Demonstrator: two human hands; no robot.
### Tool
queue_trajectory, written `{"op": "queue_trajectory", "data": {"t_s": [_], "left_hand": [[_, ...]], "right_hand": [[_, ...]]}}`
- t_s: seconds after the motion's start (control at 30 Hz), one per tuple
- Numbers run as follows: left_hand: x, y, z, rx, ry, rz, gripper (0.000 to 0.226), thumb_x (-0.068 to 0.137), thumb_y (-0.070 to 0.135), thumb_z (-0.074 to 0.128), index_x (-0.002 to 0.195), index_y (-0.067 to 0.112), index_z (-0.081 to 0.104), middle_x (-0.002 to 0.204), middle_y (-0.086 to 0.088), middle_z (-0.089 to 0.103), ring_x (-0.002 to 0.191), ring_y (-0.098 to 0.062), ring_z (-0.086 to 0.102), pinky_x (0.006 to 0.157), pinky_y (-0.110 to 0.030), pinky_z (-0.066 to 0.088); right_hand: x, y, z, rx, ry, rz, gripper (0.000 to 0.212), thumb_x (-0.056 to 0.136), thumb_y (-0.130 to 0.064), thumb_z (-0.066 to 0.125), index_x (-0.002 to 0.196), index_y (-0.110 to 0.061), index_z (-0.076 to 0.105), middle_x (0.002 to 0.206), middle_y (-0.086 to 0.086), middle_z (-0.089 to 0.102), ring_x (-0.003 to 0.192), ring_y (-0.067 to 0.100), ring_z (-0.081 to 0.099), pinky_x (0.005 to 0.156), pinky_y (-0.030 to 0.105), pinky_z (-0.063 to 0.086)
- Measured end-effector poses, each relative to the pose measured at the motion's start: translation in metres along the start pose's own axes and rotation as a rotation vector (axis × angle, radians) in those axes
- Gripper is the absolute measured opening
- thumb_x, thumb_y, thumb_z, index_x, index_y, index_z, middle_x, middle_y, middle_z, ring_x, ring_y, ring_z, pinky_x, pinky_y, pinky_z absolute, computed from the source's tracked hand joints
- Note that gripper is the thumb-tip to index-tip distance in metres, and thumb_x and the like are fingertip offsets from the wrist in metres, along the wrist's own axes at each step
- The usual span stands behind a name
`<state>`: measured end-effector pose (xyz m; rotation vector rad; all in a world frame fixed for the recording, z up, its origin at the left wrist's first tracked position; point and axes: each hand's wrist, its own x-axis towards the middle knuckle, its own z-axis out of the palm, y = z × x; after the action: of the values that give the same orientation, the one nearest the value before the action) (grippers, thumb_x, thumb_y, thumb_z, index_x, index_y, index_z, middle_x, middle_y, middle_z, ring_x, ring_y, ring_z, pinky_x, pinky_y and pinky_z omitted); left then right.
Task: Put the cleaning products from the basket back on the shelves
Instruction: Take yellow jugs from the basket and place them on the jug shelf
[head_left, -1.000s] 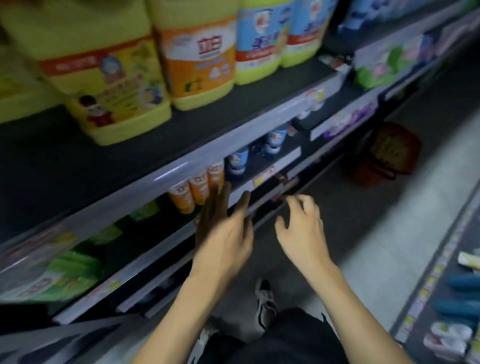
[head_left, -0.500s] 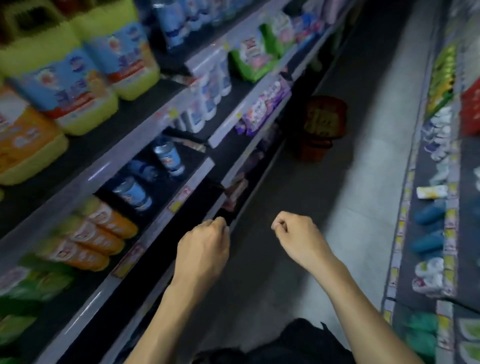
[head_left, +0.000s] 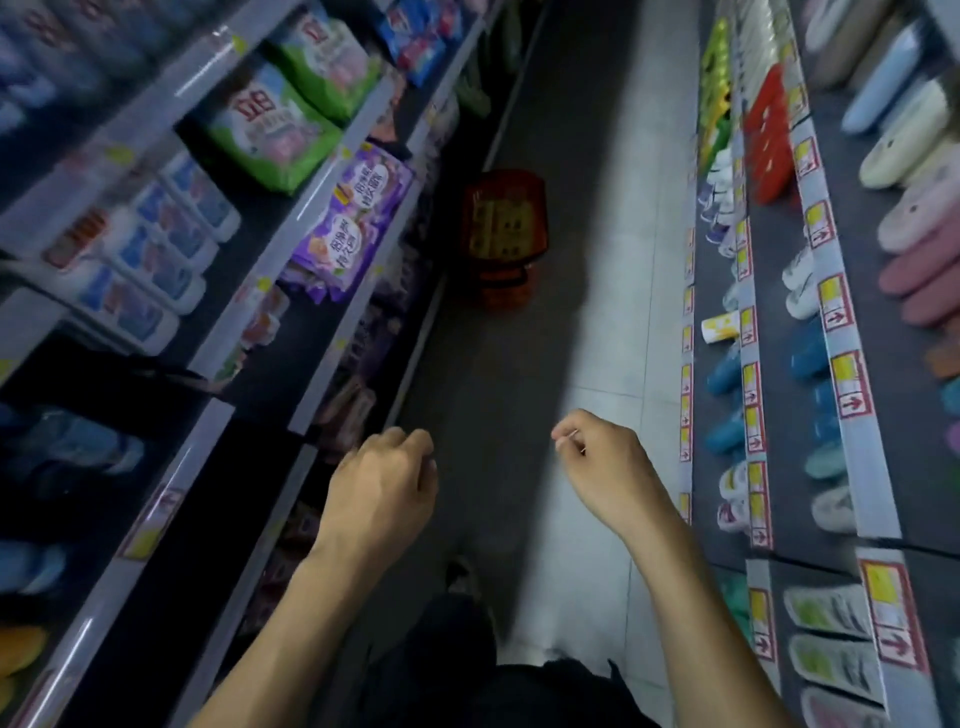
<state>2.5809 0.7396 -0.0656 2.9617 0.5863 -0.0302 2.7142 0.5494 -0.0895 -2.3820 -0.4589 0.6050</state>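
Two bare hands hover over a dim shop aisle, both curled into loose fists and holding nothing. The left hand (head_left: 382, 488) is near the edge of the left shelves (head_left: 213, 431), and the right hand (head_left: 608, 462) is above the pale floor (head_left: 613, 322). Well ahead of them, the red basket (head_left: 506, 228) stands on the floor just beside the foot of the left shelves, with yellow packaging showing inside it. Those shelves hold white bottles with blue labels (head_left: 156, 260), green pouches (head_left: 275, 140) and purple pouches (head_left: 353, 218). Across the aisle, the right shelves (head_left: 860, 467) carry rows of slippers (head_left: 919, 228) behind red-and-yellow price tags (head_left: 852, 392).
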Motion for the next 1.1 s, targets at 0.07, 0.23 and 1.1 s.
{"op": "queue_trajectory", "data": {"t_s": [0.07,0.23,1.1], "left_hand": [[0.032,0.002,0.004,-0.002,-0.022,0.016,0.008,0.092,0.026,0.059,0.094,0.018,0.061,0.085,-0.001,0.061,0.078,-0.026,0.062,0.059,-0.036,0.046],[0.144,0.005,0.015,-0.04,-0.073,0.087,0.014,0.094,0.032,0.054,0.103,0.023,0.06,0.094,0.003,0.06,0.087,-0.022,0.063,0.069,-0.039,0.055],[0.654,0.164,0.018,-0.014,-0.257,0.25,0.018,0.099,0.033,0.047,0.09,0.02,0.055,0.095,-0.001,0.062,0.089,-0.027,0.063,0.07,-0.037,0.051]], "right_hand": [[0.023,0.009,-0.007,0.028,-0.05,0.029,0.016,0.098,-0.023,0.051,0.104,-0.024,0.066,0.103,0.0,0.071,0.093,0.02,0.065,0.081,0.034,0.053],[0.106,0.012,-0.037,0.015,-0.084,0.07,0.018,0.096,-0.023,0.054,0.108,-0.023,0.068,0.104,-0.001,0.072,0.096,0.018,0.066,0.084,0.032,0.053],[0.521,0.078,-0.274,0.063,0.114,0.202,0.015,0.095,-0.021,0.055,0.085,-0.022,0.066,0.077,-0.004,0.065,0.077,0.023,0.063,0.071,0.039,0.053]]}}
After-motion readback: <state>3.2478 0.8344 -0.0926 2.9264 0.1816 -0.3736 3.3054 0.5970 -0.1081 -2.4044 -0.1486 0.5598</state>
